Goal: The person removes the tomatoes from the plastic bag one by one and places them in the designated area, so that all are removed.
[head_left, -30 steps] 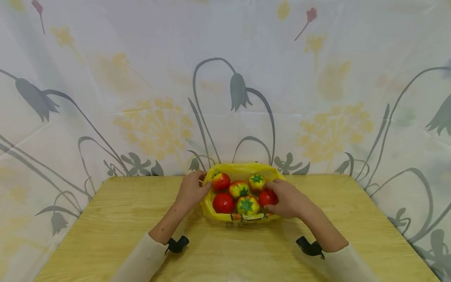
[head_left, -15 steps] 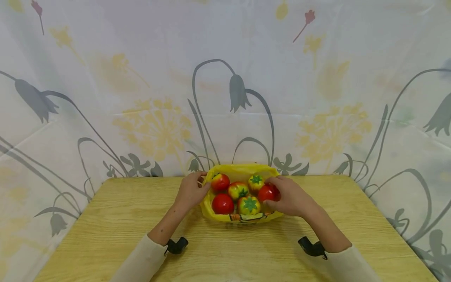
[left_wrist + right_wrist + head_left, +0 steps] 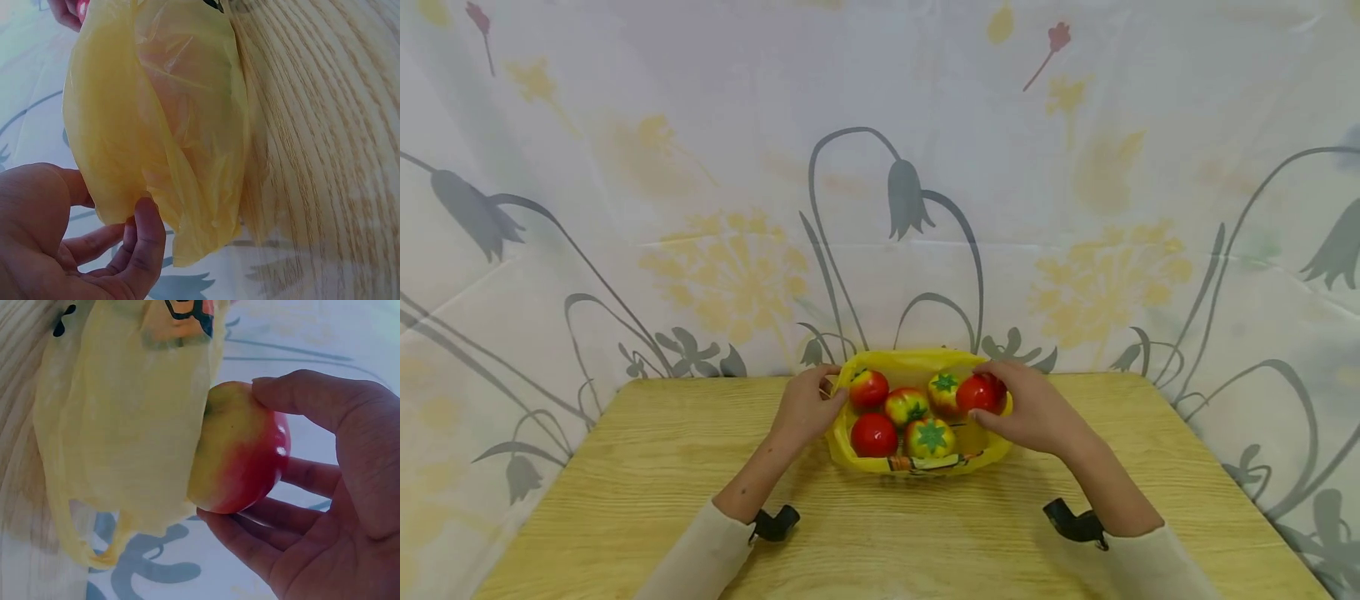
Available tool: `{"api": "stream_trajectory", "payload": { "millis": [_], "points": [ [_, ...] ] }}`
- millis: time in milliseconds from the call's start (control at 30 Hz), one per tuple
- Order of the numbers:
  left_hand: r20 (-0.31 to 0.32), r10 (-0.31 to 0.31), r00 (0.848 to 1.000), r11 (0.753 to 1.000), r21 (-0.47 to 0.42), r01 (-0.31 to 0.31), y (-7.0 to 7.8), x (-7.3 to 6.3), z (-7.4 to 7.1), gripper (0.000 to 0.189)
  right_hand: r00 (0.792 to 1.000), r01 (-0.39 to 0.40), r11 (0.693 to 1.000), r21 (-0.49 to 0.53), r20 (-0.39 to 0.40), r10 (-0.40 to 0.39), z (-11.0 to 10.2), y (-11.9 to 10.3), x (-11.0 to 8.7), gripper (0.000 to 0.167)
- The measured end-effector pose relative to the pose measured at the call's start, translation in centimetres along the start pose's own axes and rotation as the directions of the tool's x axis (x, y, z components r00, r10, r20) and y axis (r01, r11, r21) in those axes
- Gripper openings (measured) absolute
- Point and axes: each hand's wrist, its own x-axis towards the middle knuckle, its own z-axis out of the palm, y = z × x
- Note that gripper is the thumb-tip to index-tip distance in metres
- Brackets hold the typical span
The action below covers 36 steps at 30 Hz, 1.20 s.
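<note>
Booth-like space: floral sheeting (image 3: 760, 108), table (image 3: 910, 533)

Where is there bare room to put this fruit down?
Bare wooden tabletop lies left of the left hand, right of the right hand, and in front of the yellow plastic bag. The bag is crowded with five tomato-like fruits, leaving a small gap at its front right.
</note>
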Motion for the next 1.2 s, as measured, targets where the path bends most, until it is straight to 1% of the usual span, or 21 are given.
{"api": "stream_trajectory", "payload": {
  "millis": [100,233,500,800,1033,1200],
  "points": [
    [0.000,0.008,1.000,1.000,-0.002,-0.008,-0.1,0.0,-0.1,0.040,1.000,0.005,1.000,-0.009,-0.024,-0.005,-0.3,0.1,-0.1,0.051],
    [0.006,0.007,1.000,1.000,-0.011,-0.007,-0.3,0.2,0.0,0.040,0.999,-0.002,1.000,-0.019,-0.036,0.001,-0.9,0.3,-0.2,0.053],
    [0.003,0.005,1.000,1.000,-0.013,-0.005,-0.3,0.2,-0.1,0.039,0.997,-0.001,1.000,-0.011,-0.072,0.000,-2.0,0.6,-0.3,0.054],
    [0.000,0.000,1.000,1.000,-0.009,0.000,-0.3,-0.1,-0.1,0.038,0.996,-0.026,1.000,-0.006,-0.087,0.025,-2.8,1.1,-0.8,0.054],
    [0.002,-0.006,1.000,1.000,-0.010,0.006,-0.2,0.2,-0.2,0.037,0.993,-0.044,0.999,-0.001,-0.110,0.044,-3.8,1.5,-0.8,0.052],
    [0.012,-0.011,1.000,1.000,-0.009,0.011,-0.3,0.2,-0.3,0.038,0.991,-0.069,0.998,0.001,-0.115,0.069,-4.0,1.9,-1.0,0.051]
  ]
}}
